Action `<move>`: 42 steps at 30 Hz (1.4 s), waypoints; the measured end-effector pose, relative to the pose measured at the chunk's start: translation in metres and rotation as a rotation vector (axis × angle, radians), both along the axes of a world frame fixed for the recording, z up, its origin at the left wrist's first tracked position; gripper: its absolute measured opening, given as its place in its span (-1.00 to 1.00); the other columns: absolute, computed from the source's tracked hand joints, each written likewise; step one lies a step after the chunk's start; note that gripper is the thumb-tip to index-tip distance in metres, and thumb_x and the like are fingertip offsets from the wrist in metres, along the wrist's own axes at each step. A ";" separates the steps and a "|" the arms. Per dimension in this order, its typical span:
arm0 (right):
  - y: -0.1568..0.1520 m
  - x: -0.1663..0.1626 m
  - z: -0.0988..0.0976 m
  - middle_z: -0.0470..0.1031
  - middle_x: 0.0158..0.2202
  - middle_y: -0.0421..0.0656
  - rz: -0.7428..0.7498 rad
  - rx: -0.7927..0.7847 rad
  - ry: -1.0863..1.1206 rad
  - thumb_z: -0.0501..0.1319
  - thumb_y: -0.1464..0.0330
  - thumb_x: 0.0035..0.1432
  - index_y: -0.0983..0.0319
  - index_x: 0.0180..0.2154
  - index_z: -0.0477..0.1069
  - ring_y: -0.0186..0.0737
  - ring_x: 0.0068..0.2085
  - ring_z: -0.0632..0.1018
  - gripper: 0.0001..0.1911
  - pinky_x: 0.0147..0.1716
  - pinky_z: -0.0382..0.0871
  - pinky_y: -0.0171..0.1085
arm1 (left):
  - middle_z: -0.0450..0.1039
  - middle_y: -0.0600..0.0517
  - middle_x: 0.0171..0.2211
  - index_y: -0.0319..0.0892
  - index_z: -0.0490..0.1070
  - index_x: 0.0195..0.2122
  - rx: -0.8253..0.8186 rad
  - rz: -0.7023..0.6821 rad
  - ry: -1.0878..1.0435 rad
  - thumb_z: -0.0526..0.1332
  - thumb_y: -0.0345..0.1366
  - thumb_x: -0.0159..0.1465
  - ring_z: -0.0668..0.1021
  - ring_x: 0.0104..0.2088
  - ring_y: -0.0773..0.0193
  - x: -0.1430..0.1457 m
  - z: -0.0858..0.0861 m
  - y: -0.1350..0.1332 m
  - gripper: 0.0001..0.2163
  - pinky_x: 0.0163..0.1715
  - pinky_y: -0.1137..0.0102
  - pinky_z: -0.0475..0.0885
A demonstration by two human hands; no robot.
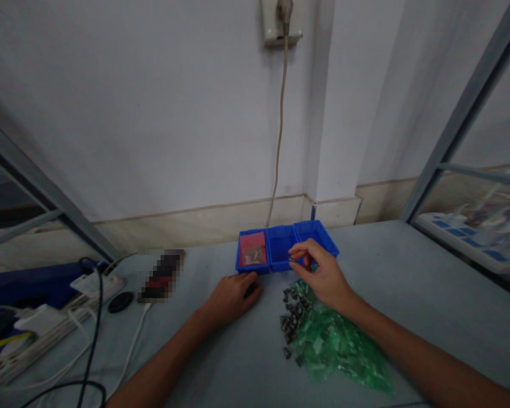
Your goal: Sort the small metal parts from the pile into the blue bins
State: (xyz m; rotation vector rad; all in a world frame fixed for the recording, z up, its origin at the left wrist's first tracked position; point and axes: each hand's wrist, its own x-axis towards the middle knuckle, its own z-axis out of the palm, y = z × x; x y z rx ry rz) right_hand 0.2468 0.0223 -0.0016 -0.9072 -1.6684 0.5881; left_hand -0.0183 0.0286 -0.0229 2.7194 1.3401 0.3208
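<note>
A small dark part (pixel 292 259) sits pinched at the fingertips of our right hand (pixel 325 279), just over the near rim of the middle blue bin (pixel 279 246). So slight a grip could let it drop among the loose parts (pixel 292 317) on the green bag (pixel 340 345) under the palm. Our left hand (pixel 233 294) lies curled on the table (pixel 408 272) alongside; we cannot tell if it holds anything.

A plain white wall (pixel 153 113) rises behind the grey table (pixel 408 272), with a beige ledge (pixel 195 218) along its foot. A socket (pixel 280 25) high up feeds a cable (pixel 279 141) hanging down. Grey metal posts (pixel 463 113) slant at both sides.
</note>
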 end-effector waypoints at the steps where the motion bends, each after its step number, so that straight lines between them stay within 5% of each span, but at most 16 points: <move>1: 0.000 0.000 0.000 0.50 -0.27 -0.14 -0.006 0.006 -0.004 0.30 0.37 0.21 0.09 -0.11 0.50 -0.17 -0.35 0.42 -0.81 -0.31 0.30 -0.17 | 0.55 0.01 -0.28 -0.11 0.37 -0.21 0.002 0.003 0.000 0.06 -0.15 0.47 0.55 -0.35 0.23 0.000 0.000 0.000 -0.80 -0.35 0.40 0.34; 15: 0.001 0.000 0.004 0.55 -0.23 -0.18 0.065 -0.129 0.085 0.36 0.27 0.20 0.06 -0.10 0.52 -0.17 -0.35 0.43 -0.79 -0.33 0.30 -0.20 | 0.54 0.02 -0.30 -0.12 0.38 -0.21 0.001 -0.010 0.002 0.06 -0.13 0.47 0.55 -0.36 0.24 0.000 0.000 0.001 -0.78 -0.34 0.40 0.36; 24: 0.001 0.001 0.008 0.51 -0.25 -0.14 0.115 -0.164 0.129 0.21 0.15 0.34 0.07 -0.04 0.51 -0.17 -0.34 0.46 -0.76 -0.37 0.30 -0.23 | 0.54 0.02 -0.28 -0.11 0.35 -0.22 -0.001 -0.009 0.011 0.06 -0.16 0.47 0.55 -0.35 0.23 -0.001 0.000 0.000 -0.81 -0.34 0.40 0.33; 28: 0.003 0.000 0.005 0.38 -0.44 -0.23 0.174 -0.269 0.227 0.15 0.11 0.38 0.11 -0.06 0.48 -0.29 -0.52 0.33 -0.72 -0.54 0.18 -0.29 | 0.54 0.03 -0.29 -0.11 0.35 -0.22 0.003 -0.011 0.013 0.06 -0.16 0.47 0.55 -0.35 0.23 0.000 0.001 0.000 -0.81 -0.34 0.40 0.32; 35: 0.006 -0.002 0.006 0.04 -0.56 -0.35 0.284 -0.455 0.508 0.25 0.11 0.30 0.14 -0.17 0.49 -0.35 -0.56 0.13 -0.76 -0.61 0.10 -0.38 | 0.53 0.04 -0.30 -0.10 0.34 -0.22 0.018 -0.015 0.009 0.06 -0.15 0.47 0.55 -0.36 0.23 -0.001 -0.001 0.000 -0.82 -0.35 0.39 0.31; 42: 0.006 0.000 0.004 0.34 -0.42 -0.24 0.249 -0.428 0.473 0.25 0.13 0.31 0.14 -0.12 0.49 -0.35 -0.49 0.29 -0.75 -0.57 0.17 -0.37 | 0.54 0.05 -0.30 -0.10 0.35 -0.22 0.029 -0.013 0.005 0.08 -0.16 0.47 0.54 -0.36 0.23 -0.002 -0.005 0.002 -0.82 -0.36 0.39 0.30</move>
